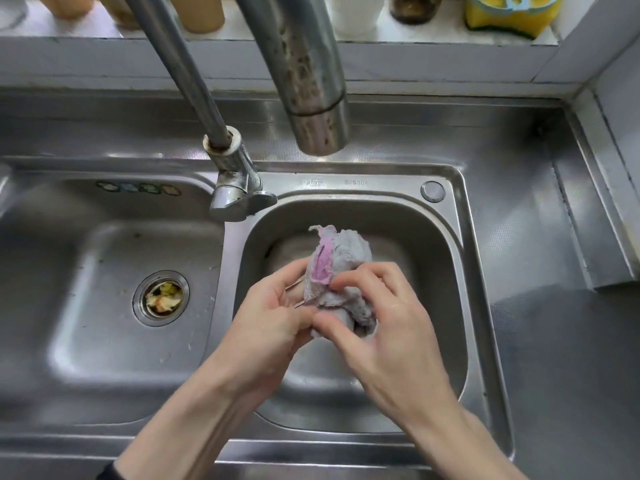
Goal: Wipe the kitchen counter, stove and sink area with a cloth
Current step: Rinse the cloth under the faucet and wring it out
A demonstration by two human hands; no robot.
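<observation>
Sitting bunched between left hand (273,327) and right hand (388,330), cloth (343,268) juts beyond both

Soft daylight comes from the ledge (382,38) side. The sink (381,183) shows mild glare. Edges bend; the tap (304,81) is blurred.

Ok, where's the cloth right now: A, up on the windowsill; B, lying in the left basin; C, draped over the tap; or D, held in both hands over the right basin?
D: the left hand and the right hand both grip the cloth, bunched up above the right basin.
</observation>
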